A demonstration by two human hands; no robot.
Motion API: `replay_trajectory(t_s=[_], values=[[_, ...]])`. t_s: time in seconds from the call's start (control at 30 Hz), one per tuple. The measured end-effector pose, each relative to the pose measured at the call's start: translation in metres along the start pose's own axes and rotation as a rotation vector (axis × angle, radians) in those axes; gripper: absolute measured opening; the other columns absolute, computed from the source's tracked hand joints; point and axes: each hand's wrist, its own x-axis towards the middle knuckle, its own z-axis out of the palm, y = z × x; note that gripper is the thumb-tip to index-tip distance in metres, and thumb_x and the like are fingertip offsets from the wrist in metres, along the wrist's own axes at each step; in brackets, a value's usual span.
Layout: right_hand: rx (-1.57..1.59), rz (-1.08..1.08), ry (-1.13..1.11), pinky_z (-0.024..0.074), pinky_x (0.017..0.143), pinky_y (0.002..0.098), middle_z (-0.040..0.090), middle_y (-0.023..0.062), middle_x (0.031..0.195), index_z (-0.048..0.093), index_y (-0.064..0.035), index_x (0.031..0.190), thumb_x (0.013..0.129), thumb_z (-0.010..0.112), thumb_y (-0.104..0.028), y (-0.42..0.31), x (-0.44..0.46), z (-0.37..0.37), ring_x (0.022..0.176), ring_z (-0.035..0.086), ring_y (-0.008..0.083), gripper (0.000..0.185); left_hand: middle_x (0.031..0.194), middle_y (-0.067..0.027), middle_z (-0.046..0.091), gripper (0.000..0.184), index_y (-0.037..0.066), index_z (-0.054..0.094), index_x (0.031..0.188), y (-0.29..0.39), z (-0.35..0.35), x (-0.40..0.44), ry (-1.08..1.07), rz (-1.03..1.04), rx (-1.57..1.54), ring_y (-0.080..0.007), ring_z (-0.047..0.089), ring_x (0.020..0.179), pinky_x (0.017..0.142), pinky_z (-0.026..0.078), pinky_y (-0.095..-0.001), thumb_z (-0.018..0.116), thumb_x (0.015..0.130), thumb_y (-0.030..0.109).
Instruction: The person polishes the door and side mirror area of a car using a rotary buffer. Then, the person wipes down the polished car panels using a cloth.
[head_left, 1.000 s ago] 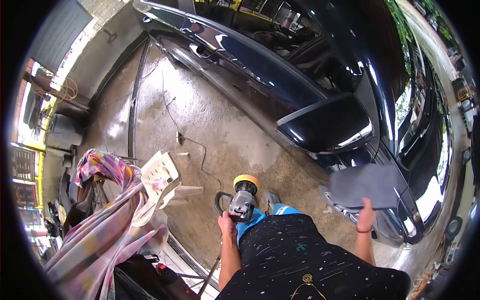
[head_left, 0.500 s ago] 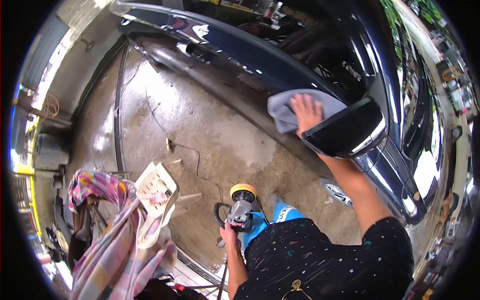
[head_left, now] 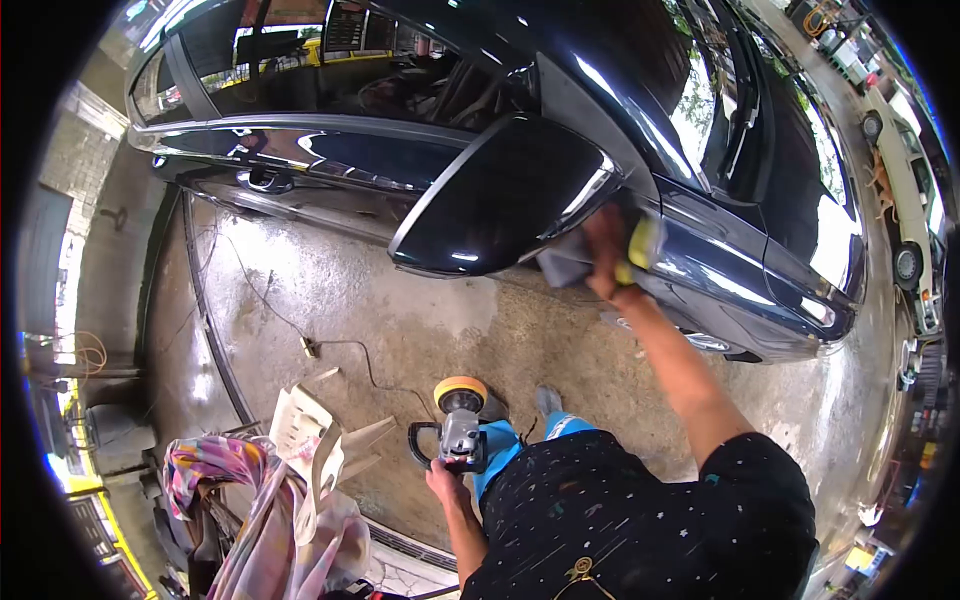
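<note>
My left hand is closed on the handle of a grey polisher, which has an orange-yellow pad at its upper end. It hangs beside my blue shorts. My right hand is blurred by motion beside the dark car's side mirror, near the front fender. Its fingers are partly smeared, and a grey cloth is in it. A blurred yellow and pale item shows just right of the hand; whether the hand holds it is unclear.
A dark glossy car spans the top and right. White plastic chair and plaid cloth stand at lower left. A cord with a connector crosses the wet floor. A pale vehicle is at far right.
The view has turned toward the car's front. My right hand has moved from the door beside the mirror to the mirror's fender side with the cloth. My left hand still holds the polisher.
</note>
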Motion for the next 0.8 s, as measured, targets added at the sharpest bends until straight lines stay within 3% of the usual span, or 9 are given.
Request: replay_trajectory(t_s=[0.13,0.2,0.23,0.3,0.4,0.5,0.57,0.63,0.8], values=[[-0.299,0.226,-0.064,0.0126,0.125,0.0591,0.018,0.0150,0.170,0.031,-0.0056,0.159,0.063,0.076,-0.010,0.010,-0.037,-0.072,0.157,0.015,0.0392,0.107,0.074,-0.0106,0.061,0.015,0.001,0.053,0.089,-0.024,0.007,-0.017,-0.070,0.030,-0.007,-0.0337,0.070,0.066,0.060,0.059,-0.0423,0.053,0.090,0.017],[-0.282,0.368,-0.081,0.0136,0.122,0.0616,0.026,0.0143,0.167,0.022,-0.0056,0.162,0.062,0.078,-0.013,-0.032,-0.010,-0.057,0.156,0.013,0.0417,0.115,0.073,-0.0112,0.060,0.014,0.001,0.052,0.091,-0.036,0.006,-0.024,-0.100,0.037,-0.028,-0.0336,0.070,0.065,0.058,0.058,-0.0417,0.053,0.090,0.014],[-0.107,0.272,0.036,0.0207,0.120,0.0616,0.039,0.0167,0.158,0.040,-0.0033,0.153,0.068,0.072,-0.016,-0.045,0.008,-0.043,0.149,0.025,0.0438,0.092,0.072,-0.0113,0.059,0.013,0.001,0.052,0.092,-0.041,0.005,-0.023,-0.100,0.030,-0.018,-0.0334,0.070,0.065,0.058,0.059,-0.0417,0.053,0.090,0.014],[-0.205,0.049,-0.263,0.0273,0.117,0.0575,0.049,0.0158,0.149,0.058,-0.0023,0.136,0.074,0.065,-0.016,-0.066,0.042,-0.005,0.140,0.038,0.0385,0.064,0.071,-0.0113,0.059,0.012,0.001,0.052,0.092,-0.051,0.002,-0.026,-0.098,0.022,0.009,-0.0332,0.070,0.065,0.058,0.059,-0.0418,0.053,0.090,0.013],[-0.094,0.052,-0.397,0.0280,0.118,0.0532,0.052,0.0144,0.146,0.067,-0.0037,0.124,0.077,0.061,-0.016,-0.071,0.070,0.016,0.137,0.043,0.0328,0.049,0.072,-0.0118,0.060,0.015,0.001,0.053,0.090,-0.050,0.012,-0.037,-0.099,0.025,0.109,-0.0330,0.071,0.066,0.056,0.056,-0.0407,0.052,0.090,0.015],[-0.297,-0.171,-0.334,0.0209,0.126,0.0513,0.045,0.0100,0.156,0.052,-0.0098,0.146,0.078,0.062,-0.019,-0.058,0.056,-0.041,0.148,0.036,0.0285,0.070,0.075,-0.0136,0.063,0.022,0.000,0.056,0.084,-0.039,0.017,-0.050,-0.110,0.023,0.158,-0.0334,0.073,0.071,0.055,0.052,-0.0380,0.053,0.089,0.021],[-0.295,-0.068,-0.182,0.0174,0.127,0.0509,0.035,0.0079,0.164,0.040,-0.0118,0.156,0.069,0.070,-0.015,-0.023,0.021,-0.072,0.154,0.028,0.0285,0.092,0.075,-0.0132,0.062,0.020,0.000,0.055,0.085,-0.034,0.017,-0.051,-0.129,0.028,0.159,-0.0336,0.072,0.069,0.056,0.053,-0.0388,0.053,0.089,0.020],[-0.248,0.156,-0.308,0.0164,0.127,0.0508,0.023,0.0045,0.170,0.025,-0.0159,0.164,0.066,0.071,-0.012,0.000,-0.014,-0.111,0.157,0.020,0.0292,0.109,0.075,-0.0116,0.060,0.015,0.001,0.053,0.090,-0.038,0.012,-0.043,-0.130,0.020,0.100,-0.0339,0.069,0.064,0.055,0.055,-0.0413,0.053,0.088,0.016],[-0.279,0.347,-0.027,0.0148,0.126,0.0538,0.021,0.0083,0.171,0.024,-0.0120,0.164,0.065,0.072,-0.010,-0.009,-0.044,-0.091,0.158,0.016,0.0332,0.110,0.073,-0.0120,0.058,0.014,0.001,0.051,0.089,-0.036,0.004,-0.038,-0.181,0.059,0.115,-0.0331,0.066,0.060,0.056,0.058,-0.0430,0.050,0.090,0.015]])
